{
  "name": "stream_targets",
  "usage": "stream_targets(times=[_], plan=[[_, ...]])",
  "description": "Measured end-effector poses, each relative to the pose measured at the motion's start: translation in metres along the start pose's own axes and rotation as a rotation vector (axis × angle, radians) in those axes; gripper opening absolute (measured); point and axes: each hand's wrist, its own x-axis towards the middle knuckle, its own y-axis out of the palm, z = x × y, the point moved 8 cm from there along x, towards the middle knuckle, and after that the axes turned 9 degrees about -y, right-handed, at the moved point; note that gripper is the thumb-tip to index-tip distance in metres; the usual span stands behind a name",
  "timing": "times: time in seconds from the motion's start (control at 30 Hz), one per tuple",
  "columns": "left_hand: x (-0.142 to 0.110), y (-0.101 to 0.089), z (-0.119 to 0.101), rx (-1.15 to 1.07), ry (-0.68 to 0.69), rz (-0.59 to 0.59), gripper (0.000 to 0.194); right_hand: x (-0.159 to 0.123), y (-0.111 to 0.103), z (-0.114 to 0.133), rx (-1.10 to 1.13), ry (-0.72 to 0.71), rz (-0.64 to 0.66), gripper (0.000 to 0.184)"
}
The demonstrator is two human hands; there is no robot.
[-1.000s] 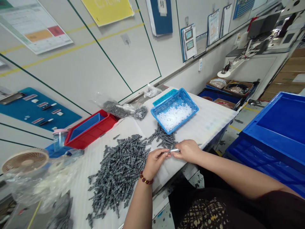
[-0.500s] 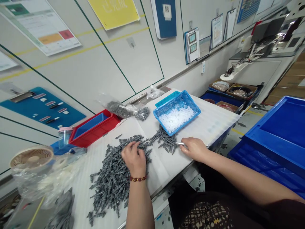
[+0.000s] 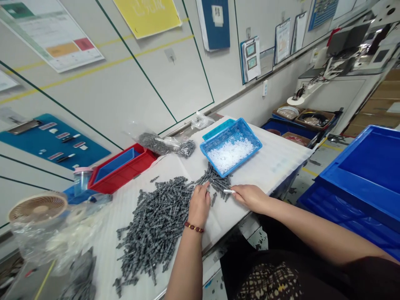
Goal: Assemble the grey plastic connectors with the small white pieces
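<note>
A big heap of small grey plastic parts [image 3: 153,227] covers the white-covered table [image 3: 275,162]. A smaller bunch of the same grey parts [image 3: 215,182] lies in front of a blue tray of white rings [image 3: 230,146]. My left hand [image 3: 200,204], with a bead bracelet on the wrist, rests between the two piles, fingers drawn together at the edge of the small bunch; what they pinch is hidden. My right hand [image 3: 251,196] lies on the table to the right, closed on a thin silver tool [image 3: 229,191] whose tip points at the small bunch.
A red bin holding a blue tray [image 3: 120,166] stands at the back left, beside clear bags of grey parts [image 3: 165,143]. A small fan [image 3: 37,206] and plastic bags sit far left. Large blue crates [image 3: 362,175] stand to the right of the table.
My left hand has left the big heap and moved right to the small bunch. My right hand stays near the table's front with the silver tool.
</note>
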Motion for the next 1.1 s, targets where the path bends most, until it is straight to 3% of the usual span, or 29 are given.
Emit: stream_targets(times=[0.1,0.17,0.43,0.8,1.1], plan=[[-0.003,-0.009,0.001,-0.230,-0.021,-0.022,0.019,0.000,-0.001,-0.001,-0.035,0.032,0.039,0.025],[-0.005,-0.010,-0.001,-0.269,-0.022,-0.002,0.014,0.001,-0.001,-0.002,-0.053,0.039,0.044,0.025],[-0.009,-0.003,-0.007,-0.399,-0.050,0.085,0.016,0.002,0.002,0.000,-0.066,-0.030,0.037,0.021],[-0.011,0.005,-0.002,-0.418,-0.077,0.199,0.012,0.000,0.002,0.000,-0.117,-0.022,0.085,0.022],[-0.015,0.009,-0.013,-0.388,-0.033,0.289,0.011,0.000,0.005,0.013,-0.106,-0.092,0.123,0.020]])
